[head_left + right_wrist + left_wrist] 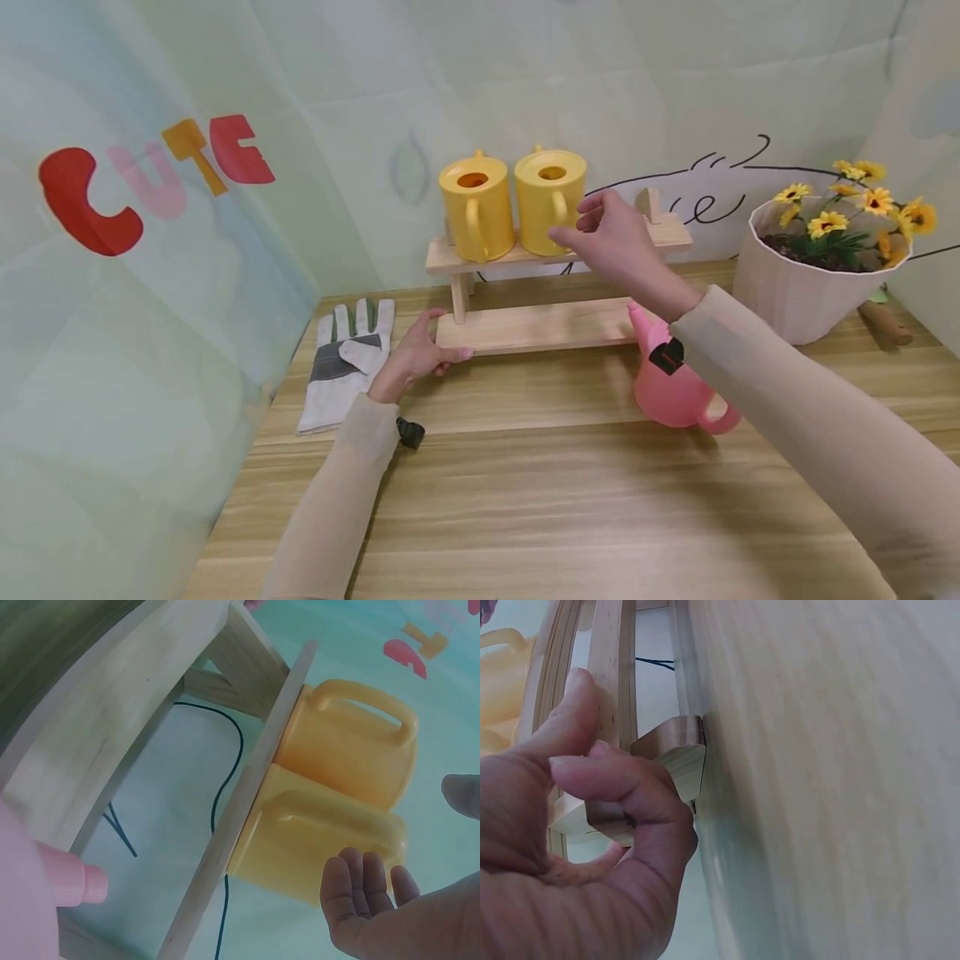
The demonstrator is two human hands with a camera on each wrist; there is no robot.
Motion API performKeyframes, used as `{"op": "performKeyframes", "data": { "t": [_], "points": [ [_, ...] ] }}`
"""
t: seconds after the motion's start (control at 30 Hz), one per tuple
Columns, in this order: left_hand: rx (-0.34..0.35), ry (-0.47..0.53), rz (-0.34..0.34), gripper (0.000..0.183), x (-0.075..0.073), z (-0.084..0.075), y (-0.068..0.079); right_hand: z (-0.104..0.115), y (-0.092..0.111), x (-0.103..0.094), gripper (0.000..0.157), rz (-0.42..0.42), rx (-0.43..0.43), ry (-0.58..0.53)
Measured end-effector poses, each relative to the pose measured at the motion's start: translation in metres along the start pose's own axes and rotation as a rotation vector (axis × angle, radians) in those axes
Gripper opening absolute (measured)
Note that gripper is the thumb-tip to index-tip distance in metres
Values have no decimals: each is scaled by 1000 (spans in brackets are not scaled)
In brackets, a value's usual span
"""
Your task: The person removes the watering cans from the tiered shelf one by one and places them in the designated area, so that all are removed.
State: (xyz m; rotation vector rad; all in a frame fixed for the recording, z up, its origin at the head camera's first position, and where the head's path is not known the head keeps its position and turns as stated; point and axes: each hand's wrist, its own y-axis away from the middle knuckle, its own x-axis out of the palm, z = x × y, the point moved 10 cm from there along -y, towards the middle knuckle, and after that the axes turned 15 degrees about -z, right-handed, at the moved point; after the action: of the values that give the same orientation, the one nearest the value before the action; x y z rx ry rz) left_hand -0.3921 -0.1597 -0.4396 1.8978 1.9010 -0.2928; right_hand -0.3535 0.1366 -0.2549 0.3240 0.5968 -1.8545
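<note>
My left hand (422, 350) grips the left end of the lower board of a two-tier wooden shelf (540, 327), with the thumb over the board's front corner. In the left wrist view the curled fingers (656, 817) wrap that end. Two yellow cup-like pots (477, 212) with handles and holed tops stand side by side on the upper board. My right hand (611, 237) is raised beside the right yellow pot (536, 204), its loosely bent fingers around nothing. In the right wrist view, those fingers (356, 889) overlap that pot near its top.
A pink watering can (671, 387) stands before the shelf's right end, partly behind my right sleeve. A work glove (348, 367) lies at the left. A white planter (795, 287) with yellow flowers and a wooden-handled tool (885, 323) are at the right.
</note>
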Motion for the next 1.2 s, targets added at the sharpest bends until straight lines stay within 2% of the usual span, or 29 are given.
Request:
{"op": "performKeyframes", "data": {
  "t": [0.33, 0.57, 0.87, 1.0, 1.2],
  "points": [
    [-2, -5, -8, 100, -1, 0, 0, 3, -15, 20, 56, 21, -1, 37],
    [3, 11, 1, 100, 1, 1, 1, 1, -19, 31, 51, 35, 32, 27],
    [8, 8, 7, 100, 0, 0, 2, 0, -28, 34, 28, -23, 45, -4],
    [13, 15, 14, 100, 1, 0, 2, -3, -31, 35, 30, -40, 62, -43],
    [18, 10, 13, 99, 1, -1, 2, -4, -35, 41, 32, -41, 102, -165]
  ]
}}
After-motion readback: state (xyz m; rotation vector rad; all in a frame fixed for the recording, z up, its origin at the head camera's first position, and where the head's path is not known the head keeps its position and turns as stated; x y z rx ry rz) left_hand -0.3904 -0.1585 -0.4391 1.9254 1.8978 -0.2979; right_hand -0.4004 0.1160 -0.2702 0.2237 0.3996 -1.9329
